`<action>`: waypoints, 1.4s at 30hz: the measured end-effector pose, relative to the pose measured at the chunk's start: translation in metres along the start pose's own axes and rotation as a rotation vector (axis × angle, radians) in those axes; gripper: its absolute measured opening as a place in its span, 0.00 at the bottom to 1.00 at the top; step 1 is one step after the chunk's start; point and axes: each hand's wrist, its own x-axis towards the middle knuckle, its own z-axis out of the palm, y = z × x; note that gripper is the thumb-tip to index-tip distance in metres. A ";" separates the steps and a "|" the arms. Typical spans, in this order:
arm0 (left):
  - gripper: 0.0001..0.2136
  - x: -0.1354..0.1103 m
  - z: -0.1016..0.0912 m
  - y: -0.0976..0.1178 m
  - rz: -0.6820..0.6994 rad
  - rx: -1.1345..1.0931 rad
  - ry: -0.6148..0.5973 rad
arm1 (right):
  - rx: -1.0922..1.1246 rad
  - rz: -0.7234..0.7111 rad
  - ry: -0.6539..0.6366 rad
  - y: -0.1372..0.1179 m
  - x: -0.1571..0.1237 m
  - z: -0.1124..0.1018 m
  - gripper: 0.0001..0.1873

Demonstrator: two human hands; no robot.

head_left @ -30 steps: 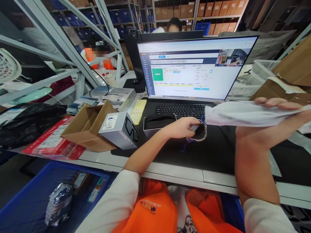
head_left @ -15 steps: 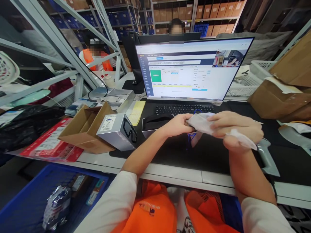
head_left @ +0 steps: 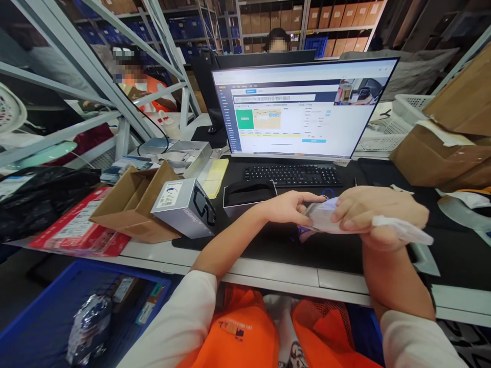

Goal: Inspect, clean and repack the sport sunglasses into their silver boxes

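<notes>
My left hand (head_left: 286, 208) pinches the left end of a thin whitish cloth or wrap (head_left: 324, 215). My right hand (head_left: 379, 212) closes over the other end, and a loose white tail pokes out below its knuckles. Blue bits show behind and beneath the wrap; the item inside is mostly hidden. Left of my hands, an open silver box (head_left: 237, 210) with a black insert lies on the black mat. A closed silver box (head_left: 184, 207) printed with dark goggles stands farther left, beside an open brown carton (head_left: 126, 214).
Behind my hands are a keyboard (head_left: 291, 175) and a lit monitor (head_left: 299, 112). Yellow paper (head_left: 215, 179), a red package (head_left: 88, 225), and a brown box (head_left: 433, 158) flank the mat. Below left sits a blue crate (head_left: 42, 317). Two other people are beyond the desk.
Both hands and the wrap have shifted slightly right and toward me, uncovering more of the keyboard and open silver box. The person at back left has moved left.
</notes>
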 end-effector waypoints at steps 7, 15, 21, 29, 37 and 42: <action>0.31 -0.001 0.007 0.002 0.320 0.092 0.217 | 0.132 0.214 -0.043 -0.001 0.014 -0.008 0.24; 0.32 -0.011 -0.005 0.011 0.465 0.671 0.517 | 0.080 0.752 -0.100 0.021 0.017 -0.023 0.19; 0.31 -0.024 -0.010 0.020 0.386 0.828 0.401 | 0.018 0.828 -0.317 0.028 0.014 -0.016 0.24; 0.19 -0.012 -0.018 0.010 0.406 0.831 0.926 | 0.014 0.809 0.137 0.052 0.012 -0.002 0.17; 0.21 -0.006 0.006 0.007 0.856 0.806 0.651 | -0.195 0.725 0.046 0.047 0.018 0.023 0.17; 0.22 -0.008 0.018 0.012 0.876 0.733 0.716 | -0.292 0.686 0.096 0.046 0.018 0.028 0.23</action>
